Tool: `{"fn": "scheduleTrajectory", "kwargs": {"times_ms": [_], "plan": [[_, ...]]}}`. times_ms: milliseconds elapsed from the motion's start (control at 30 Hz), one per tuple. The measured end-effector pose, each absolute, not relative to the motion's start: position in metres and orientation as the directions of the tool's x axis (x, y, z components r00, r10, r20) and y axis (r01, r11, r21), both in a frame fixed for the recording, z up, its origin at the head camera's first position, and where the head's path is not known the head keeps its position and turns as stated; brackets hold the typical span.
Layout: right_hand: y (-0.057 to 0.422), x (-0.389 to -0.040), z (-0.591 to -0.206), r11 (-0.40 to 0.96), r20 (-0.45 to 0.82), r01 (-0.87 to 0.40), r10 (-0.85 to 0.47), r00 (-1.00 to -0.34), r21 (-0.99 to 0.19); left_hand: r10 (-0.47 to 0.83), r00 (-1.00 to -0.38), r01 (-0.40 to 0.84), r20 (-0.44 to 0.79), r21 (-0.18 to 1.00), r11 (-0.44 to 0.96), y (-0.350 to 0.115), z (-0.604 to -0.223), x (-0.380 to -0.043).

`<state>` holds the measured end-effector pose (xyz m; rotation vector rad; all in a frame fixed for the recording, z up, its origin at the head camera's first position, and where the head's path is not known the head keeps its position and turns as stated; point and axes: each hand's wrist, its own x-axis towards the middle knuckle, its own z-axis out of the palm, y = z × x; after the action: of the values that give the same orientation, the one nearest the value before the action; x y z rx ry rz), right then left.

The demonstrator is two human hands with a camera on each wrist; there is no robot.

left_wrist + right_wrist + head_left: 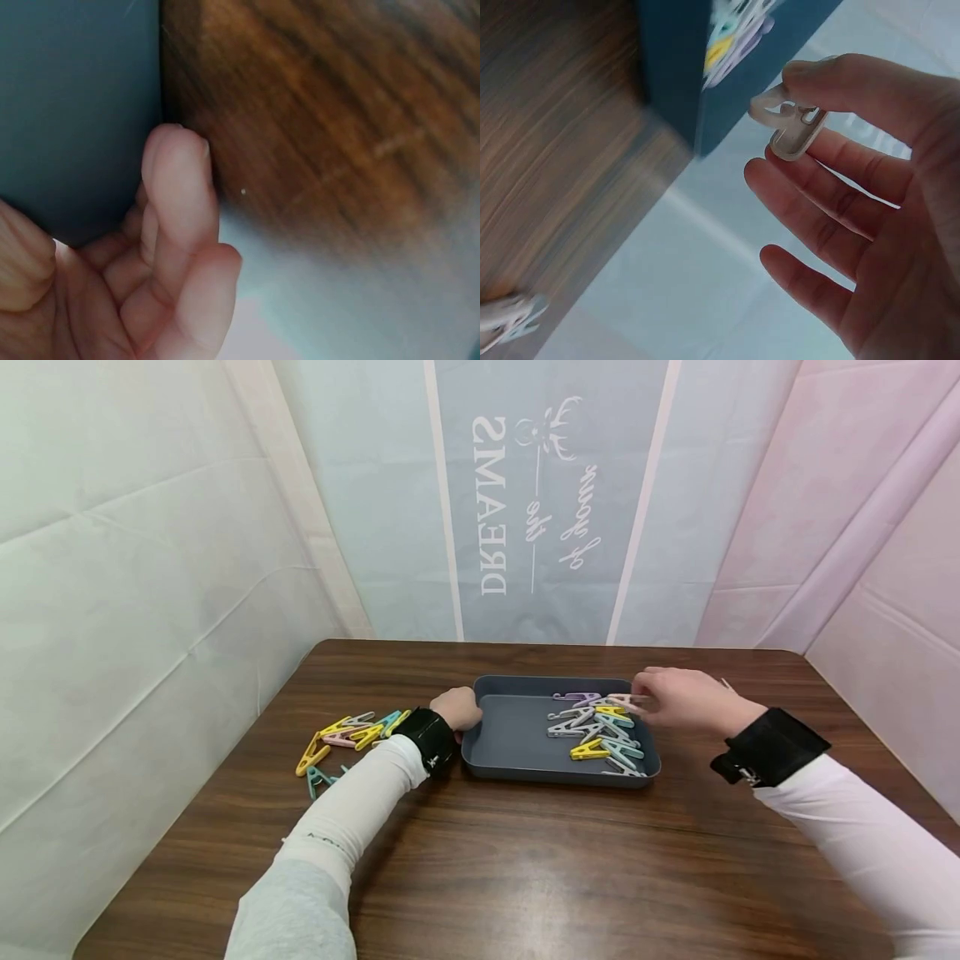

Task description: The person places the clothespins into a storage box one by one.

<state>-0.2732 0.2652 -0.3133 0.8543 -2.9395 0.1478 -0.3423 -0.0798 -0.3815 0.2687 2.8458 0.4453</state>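
Currently, right grip pinches beige clip; left grip holds tray; left sleeve partly hides loose clips.

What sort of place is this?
Probably a makeshift indoor recording booth: printed fabric sheets enclose the back and sides of a wood-grain table, and each wrist wears a black strap.
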Motion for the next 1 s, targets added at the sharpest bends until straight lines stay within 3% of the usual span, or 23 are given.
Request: {"fn": "scheduleTrajectory", "kwargs": {"times_ms": [500,1000], "plan": [[0.197,-0.269,-0.333,0.669,0.045,-0.739,-0.739,-0.673,-0.079,0.222,-0.948,0.138,-0.229,0.333,0.933,-0.081,-0.382,-0.345],[0.176,-0.273,-0.352,0.635,-0.027,-0.767,-0.771,-0.636,-0.094,0.202,-0.954,0.122,-0.223,0.327,0.937,-0.081,-0.383,-0.346]]}}
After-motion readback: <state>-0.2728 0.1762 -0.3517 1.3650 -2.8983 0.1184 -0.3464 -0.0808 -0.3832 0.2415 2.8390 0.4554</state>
